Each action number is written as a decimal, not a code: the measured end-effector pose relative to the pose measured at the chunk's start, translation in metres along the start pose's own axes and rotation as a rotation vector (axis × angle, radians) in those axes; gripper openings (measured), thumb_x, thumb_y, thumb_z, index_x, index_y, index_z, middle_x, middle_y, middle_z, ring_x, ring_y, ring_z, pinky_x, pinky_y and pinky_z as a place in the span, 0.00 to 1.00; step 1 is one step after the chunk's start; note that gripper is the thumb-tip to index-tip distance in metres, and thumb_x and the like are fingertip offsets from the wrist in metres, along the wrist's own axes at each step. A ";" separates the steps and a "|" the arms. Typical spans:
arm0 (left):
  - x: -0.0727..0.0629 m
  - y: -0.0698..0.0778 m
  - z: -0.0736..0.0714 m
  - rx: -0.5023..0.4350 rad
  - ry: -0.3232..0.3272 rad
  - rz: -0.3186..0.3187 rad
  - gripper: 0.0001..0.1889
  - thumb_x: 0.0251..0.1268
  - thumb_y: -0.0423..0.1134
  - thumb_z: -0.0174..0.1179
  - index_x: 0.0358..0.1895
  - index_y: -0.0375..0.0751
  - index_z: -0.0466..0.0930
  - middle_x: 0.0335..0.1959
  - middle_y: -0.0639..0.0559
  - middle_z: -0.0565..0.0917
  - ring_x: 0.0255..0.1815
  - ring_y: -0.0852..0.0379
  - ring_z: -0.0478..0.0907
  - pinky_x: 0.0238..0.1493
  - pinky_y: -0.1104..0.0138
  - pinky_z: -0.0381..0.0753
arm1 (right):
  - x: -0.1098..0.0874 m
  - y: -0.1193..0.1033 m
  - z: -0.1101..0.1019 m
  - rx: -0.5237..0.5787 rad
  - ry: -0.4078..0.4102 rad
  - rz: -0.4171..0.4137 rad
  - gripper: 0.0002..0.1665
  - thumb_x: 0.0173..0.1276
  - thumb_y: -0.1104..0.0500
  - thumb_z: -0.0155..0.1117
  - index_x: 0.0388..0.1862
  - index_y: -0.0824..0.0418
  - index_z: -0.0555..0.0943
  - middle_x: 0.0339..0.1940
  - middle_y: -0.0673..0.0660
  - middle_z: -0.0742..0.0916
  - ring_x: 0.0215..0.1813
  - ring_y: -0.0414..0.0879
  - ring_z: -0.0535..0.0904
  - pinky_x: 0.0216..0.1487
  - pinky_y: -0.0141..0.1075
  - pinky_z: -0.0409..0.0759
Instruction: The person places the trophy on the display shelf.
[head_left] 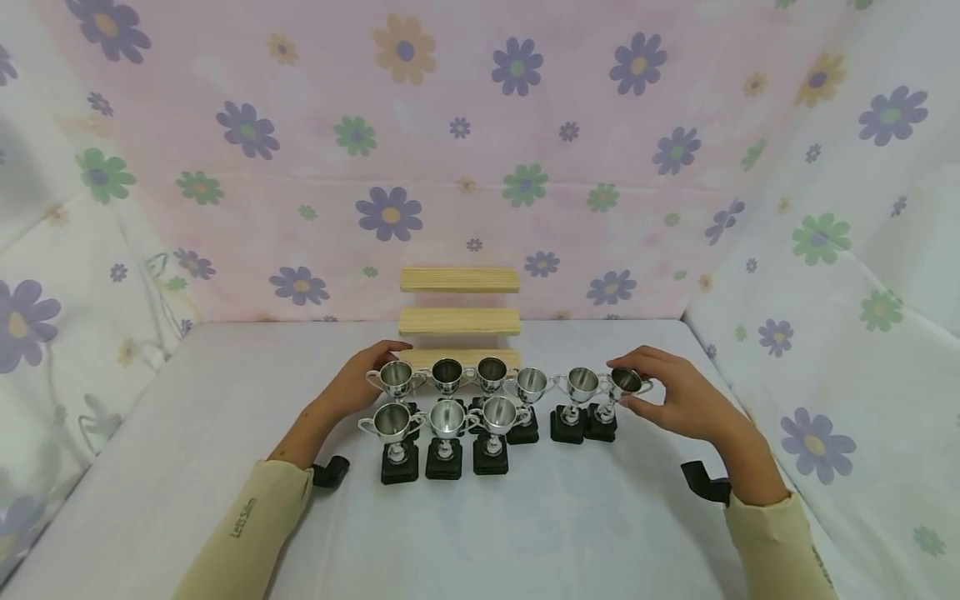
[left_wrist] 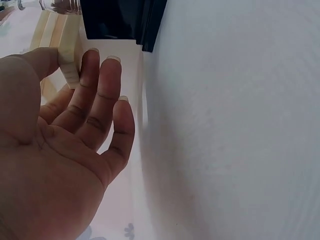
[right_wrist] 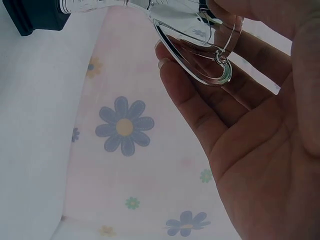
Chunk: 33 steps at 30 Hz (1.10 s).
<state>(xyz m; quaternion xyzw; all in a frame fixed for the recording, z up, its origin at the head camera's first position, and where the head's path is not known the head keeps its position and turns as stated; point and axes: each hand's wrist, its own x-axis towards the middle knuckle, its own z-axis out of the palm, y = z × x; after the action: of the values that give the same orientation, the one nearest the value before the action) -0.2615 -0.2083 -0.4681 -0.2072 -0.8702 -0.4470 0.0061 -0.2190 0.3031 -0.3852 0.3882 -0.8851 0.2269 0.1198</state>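
Note:
In the head view, my left hand [head_left: 358, 379] reaches the left end of the lowest board of a pale three-tier wooden stand [head_left: 459, 321]. The left wrist view shows its thumb and a finger pinching that wooden end [left_wrist: 69, 52], the other fingers loosely bent. At the right, my right hand [head_left: 678, 396] holds a small silver trophy cup [head_left: 624, 383] between thumb and fingers, near one handle [right_wrist: 220, 75]. Its black base appears at table level; whether it touches the cloth I cannot tell. Beside it stands another trophy [head_left: 582, 387], with one more trophy [head_left: 531, 387] further left.
Three trophies form a front row, including a left one [head_left: 399, 467] and a middle one [head_left: 444, 462]. Behind them, several more, such as a dark-looking cup [head_left: 447, 375], stand before the stand. White cloth [head_left: 570, 533] covers the table; flowered fabric [head_left: 450, 167] hangs behind and at both sides.

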 end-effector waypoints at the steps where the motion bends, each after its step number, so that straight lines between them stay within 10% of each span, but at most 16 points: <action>1: 0.000 0.000 0.000 -0.006 -0.001 0.001 0.28 0.70 0.23 0.52 0.73 0.35 0.73 0.43 0.47 0.87 0.49 0.49 0.85 0.60 0.45 0.76 | 0.000 0.000 0.000 -0.003 0.001 0.004 0.31 0.62 0.65 0.79 0.65 0.56 0.84 0.53 0.47 0.86 0.46 0.38 0.79 0.47 0.40 0.80; 33: 0.002 -0.005 0.001 -0.074 -0.027 -0.018 0.33 0.63 0.18 0.46 0.74 0.36 0.71 0.40 0.49 0.87 0.46 0.52 0.83 0.61 0.46 0.75 | 0.010 0.004 -0.012 -0.071 0.123 0.077 0.30 0.63 0.68 0.76 0.65 0.59 0.83 0.55 0.51 0.88 0.51 0.46 0.81 0.50 0.42 0.78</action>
<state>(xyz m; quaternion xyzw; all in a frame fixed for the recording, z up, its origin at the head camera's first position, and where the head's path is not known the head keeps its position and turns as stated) -0.2652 -0.2096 -0.4724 -0.2051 -0.8548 -0.4763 -0.0173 -0.2280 0.3051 -0.3718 0.3348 -0.8979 0.2233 0.1786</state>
